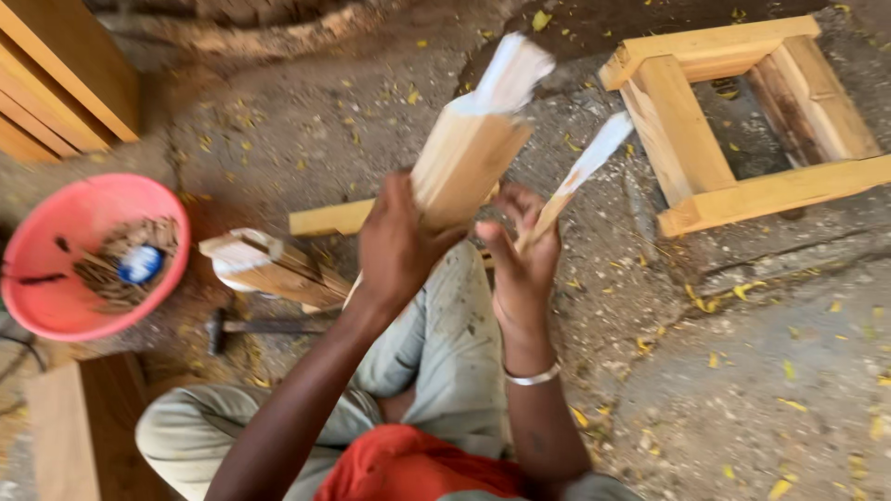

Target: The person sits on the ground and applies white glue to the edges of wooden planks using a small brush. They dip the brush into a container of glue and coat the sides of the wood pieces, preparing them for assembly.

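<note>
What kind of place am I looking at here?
Probably an outdoor carpentry yard: bare dirt ground strewn with yellow leaves, a pale square wooden frame, a hammer lying by a pink round plastic bowl of nails.

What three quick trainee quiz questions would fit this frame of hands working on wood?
1. True or false: the left hand holds the wooden block with white glue on its tip.
2. What does the right hand hold? A) hammer B) thin glue-smeared stick C) bowl
3. Which container lies beyond the hammer?

Key:
1. True.
2. B, the thin stick.
3. The pink bowl, on the ground.
</note>
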